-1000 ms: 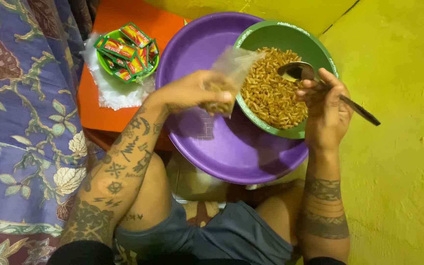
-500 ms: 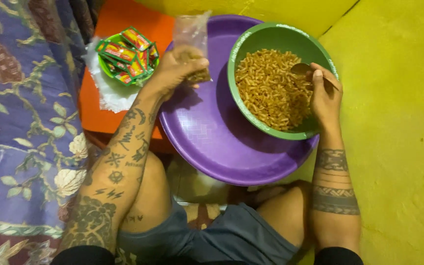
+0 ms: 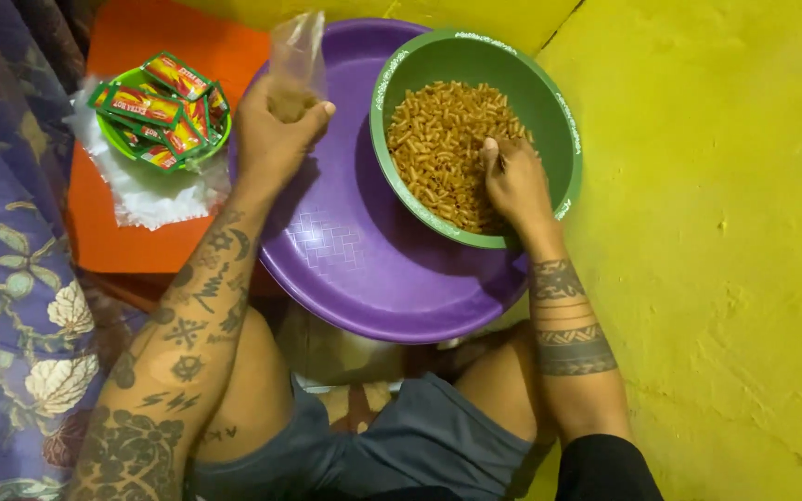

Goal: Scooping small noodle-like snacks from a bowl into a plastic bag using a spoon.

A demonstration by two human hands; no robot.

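My left hand [image 3: 276, 130] grips a small clear plastic bag [image 3: 295, 57] with some orange-brown snack in its bottom, held upright over the left rim of a large purple basin [image 3: 355, 260]. A green bowl [image 3: 549, 121] full of orange-brown macaroni-shaped snack [image 3: 438, 139] rests tilted inside the basin at its right. My right hand [image 3: 512, 181] is down in the bowl, fingers closed on a spoon handle that is mostly hidden in the snack.
A small green dish [image 3: 132, 148] heaped with red-and-green sachets [image 3: 160, 107] sits on white plastic over an orange board [image 3: 141, 241] at the left. Floral purple cloth [image 3: 11, 306] lies further left. Yellow floor [image 3: 717, 260] spreads right. My knees are below the basin.
The left hand carried the bag from beside the bowl to the basin's left rim and raised it upright. The right hand lowered the spoon from above the bowl into the snack.
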